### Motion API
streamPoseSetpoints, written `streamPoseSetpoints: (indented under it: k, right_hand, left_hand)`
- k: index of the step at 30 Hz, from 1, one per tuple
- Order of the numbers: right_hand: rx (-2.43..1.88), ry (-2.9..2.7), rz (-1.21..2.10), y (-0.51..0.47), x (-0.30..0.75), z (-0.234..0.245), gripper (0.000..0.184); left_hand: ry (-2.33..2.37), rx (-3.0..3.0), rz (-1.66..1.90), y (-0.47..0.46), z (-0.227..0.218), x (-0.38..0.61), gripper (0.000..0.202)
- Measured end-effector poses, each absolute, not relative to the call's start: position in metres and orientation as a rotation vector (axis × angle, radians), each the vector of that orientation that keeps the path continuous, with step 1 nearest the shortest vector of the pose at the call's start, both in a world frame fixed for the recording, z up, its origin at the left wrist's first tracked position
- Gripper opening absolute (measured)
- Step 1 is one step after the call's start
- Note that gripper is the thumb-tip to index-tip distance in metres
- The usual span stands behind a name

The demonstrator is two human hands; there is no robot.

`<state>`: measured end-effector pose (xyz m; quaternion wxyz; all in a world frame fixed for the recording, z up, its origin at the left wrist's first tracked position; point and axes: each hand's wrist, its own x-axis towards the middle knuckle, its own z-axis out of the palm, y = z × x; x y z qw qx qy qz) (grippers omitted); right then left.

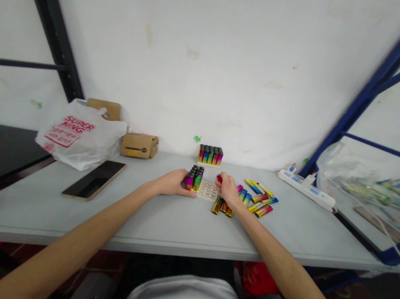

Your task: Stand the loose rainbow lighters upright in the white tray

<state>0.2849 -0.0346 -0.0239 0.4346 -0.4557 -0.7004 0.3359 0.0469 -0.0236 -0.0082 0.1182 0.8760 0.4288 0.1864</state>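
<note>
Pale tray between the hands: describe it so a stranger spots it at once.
On the grey table against the white wall, look between the left hand and the right hand. The pale tray there has dark-topped, colourful cylinders standing at its left end. Unlike the packed block behind it, its right part shows open slots.

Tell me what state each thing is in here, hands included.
Left hand: holding the tray's left end
Right hand: closed on a red-ended tube
Tray: tubes at left, bare slots at right
Rear tubes: upright in rows
Loose tubes: lying down
Phone: screen dark
Cardboard box: looks shut
Power strip: plugs inserted
Plastic bag: bulging
</note>
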Motion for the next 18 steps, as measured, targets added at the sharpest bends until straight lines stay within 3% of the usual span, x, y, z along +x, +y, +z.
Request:
streamPoseSetpoints:
  k: [6, 10, 18]
  right_hand:
    - [-1.054, -1.590, 1.069, -0.0386, 0.2835, -0.0224, 0.059]
    - [-0.925, -1.688, 0.960, -0.0418, 0.2819, -0.0227, 0.057]
    - [-0.863, -1.884, 0.494, -0.0383, 0.2829, -0.0226, 0.032]
  left_hand:
    - [1.248, 2.552, 0.557, -0.0241, -0.0084, 0.0471, 0.063]
    - [1.248, 2.544, 0.586, -0.0231, -0.0098, 0.0469, 0.063]
    - [1.246, 2.561, 0.573, -0.0221, -0.0101, 0.0467, 0.066]
